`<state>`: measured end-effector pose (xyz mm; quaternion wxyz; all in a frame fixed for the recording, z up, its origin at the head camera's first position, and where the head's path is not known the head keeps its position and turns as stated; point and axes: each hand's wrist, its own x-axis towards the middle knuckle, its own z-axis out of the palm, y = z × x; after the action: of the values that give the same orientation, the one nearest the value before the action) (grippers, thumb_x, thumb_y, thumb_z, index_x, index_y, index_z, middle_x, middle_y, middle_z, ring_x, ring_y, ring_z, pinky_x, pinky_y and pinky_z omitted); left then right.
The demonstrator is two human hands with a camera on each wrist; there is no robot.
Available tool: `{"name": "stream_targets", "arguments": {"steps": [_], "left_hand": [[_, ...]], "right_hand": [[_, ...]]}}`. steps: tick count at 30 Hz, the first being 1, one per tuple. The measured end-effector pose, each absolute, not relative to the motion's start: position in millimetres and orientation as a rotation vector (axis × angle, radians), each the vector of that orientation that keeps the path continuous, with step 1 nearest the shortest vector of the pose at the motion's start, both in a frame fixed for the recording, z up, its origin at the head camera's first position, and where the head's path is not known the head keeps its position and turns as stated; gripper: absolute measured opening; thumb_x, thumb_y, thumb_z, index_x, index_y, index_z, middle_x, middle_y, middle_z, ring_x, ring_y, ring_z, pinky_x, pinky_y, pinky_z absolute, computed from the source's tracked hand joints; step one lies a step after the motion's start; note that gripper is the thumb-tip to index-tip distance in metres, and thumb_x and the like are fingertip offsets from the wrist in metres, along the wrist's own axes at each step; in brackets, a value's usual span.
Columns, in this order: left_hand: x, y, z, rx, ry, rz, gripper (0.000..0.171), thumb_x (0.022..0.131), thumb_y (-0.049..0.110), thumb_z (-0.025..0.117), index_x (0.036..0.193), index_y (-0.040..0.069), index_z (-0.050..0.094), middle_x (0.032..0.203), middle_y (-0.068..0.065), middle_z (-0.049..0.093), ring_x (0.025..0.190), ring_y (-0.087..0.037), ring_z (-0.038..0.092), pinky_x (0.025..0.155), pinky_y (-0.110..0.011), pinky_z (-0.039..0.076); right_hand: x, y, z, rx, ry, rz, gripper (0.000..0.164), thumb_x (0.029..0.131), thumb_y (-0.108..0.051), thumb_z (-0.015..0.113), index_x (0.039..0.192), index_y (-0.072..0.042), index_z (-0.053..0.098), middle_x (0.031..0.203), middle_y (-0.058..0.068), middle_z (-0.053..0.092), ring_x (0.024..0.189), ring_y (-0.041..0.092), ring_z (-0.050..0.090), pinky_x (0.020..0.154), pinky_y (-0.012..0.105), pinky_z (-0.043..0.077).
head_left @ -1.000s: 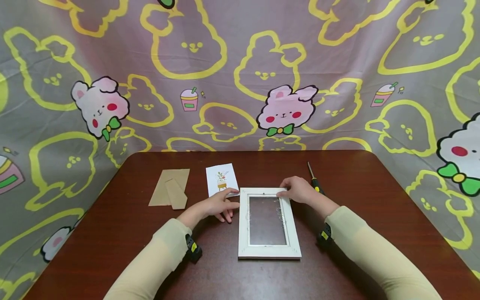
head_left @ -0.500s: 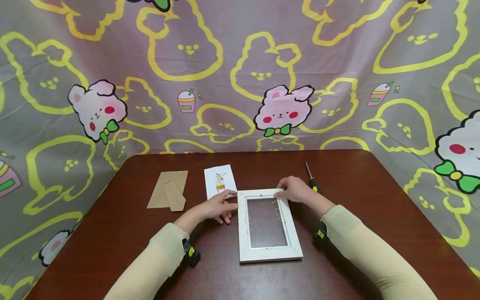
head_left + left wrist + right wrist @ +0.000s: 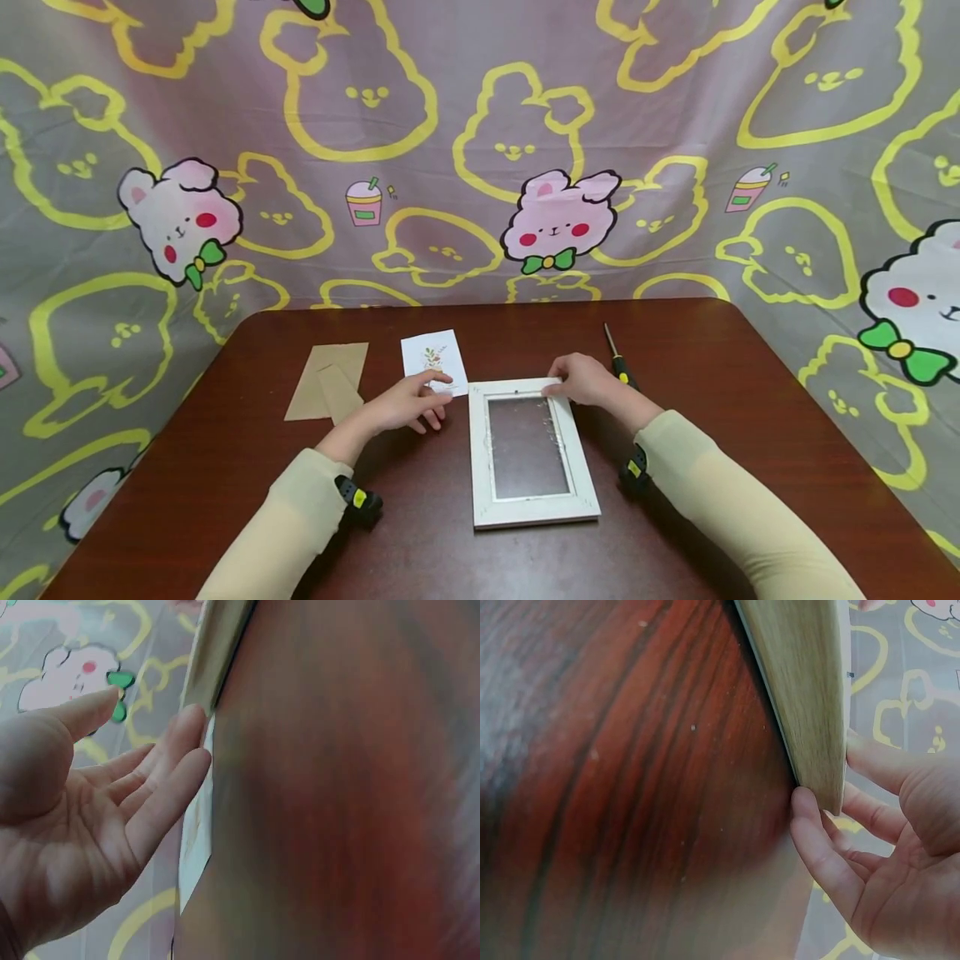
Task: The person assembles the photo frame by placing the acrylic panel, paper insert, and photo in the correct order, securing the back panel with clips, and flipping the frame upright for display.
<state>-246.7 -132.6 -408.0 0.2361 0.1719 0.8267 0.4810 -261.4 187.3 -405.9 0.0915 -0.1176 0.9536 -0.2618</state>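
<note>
A white picture frame (image 3: 482, 467) lies face down on the table, a clear pane (image 3: 525, 450) in its opening. At the far right corner my right hand (image 3: 585, 382) grips it, the thumb on top of the border. The right wrist view shows fingertips (image 3: 804, 806) at the frame's wood-grain side, low by the table. My left hand (image 3: 405, 403) is off the frame to its left, fingers loosely spread and holding nothing. Its fingers overlap the near part of a white card (image 3: 420, 348) printed with a potted plant.
A brown backing board (image 3: 309, 387) with a stand leg (image 3: 339, 392) lies at the left, partly behind the left hand. A black and yellow screwdriver (image 3: 618, 363) lies beyond the right forearm. A patterned curtain (image 3: 450, 167) hangs behind the table (image 3: 675, 333).
My left hand has moved left, away from the frame's edge and over the card's near edge. My right hand keeps its grip on the frame's corner. The head view has shifted slightly.
</note>
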Motion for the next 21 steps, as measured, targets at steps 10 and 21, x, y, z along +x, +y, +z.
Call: {"name": "stream_targets", "arguments": {"steps": [10,21], "left_hand": [[-274.4,-155.2,-397.0,0.429,2.688,1.111,0.035,0.099,0.020,0.059,0.127,-0.001,0.054,0.087,-0.014,0.064,0.072,-0.024,0.064,0.061,-0.033,0.051],[-295.2,-151.3,-394.9,0.068,2.990,0.567,0.045,0.092,0.039,0.064,0.102,-0.004,0.059,0.082,-0.013,0.058,0.073,-0.027,0.053,0.064,-0.037,0.043]], "right_hand": [[-262.9,187.0,-404.1,-0.320,2.789,-0.782,0.020,0.088,-0.024,0.074,0.094,-0.007,0.065,0.076,0.003,0.059,0.061,0.016,0.055,0.055,0.029,0.044],[-262.4,188.0,-404.4,-0.343,2.772,-0.798,0.021,0.088,-0.024,0.074,0.092,-0.008,0.063,0.074,0.003,0.058,0.061,0.017,0.053,0.055,0.030,0.042]]}}
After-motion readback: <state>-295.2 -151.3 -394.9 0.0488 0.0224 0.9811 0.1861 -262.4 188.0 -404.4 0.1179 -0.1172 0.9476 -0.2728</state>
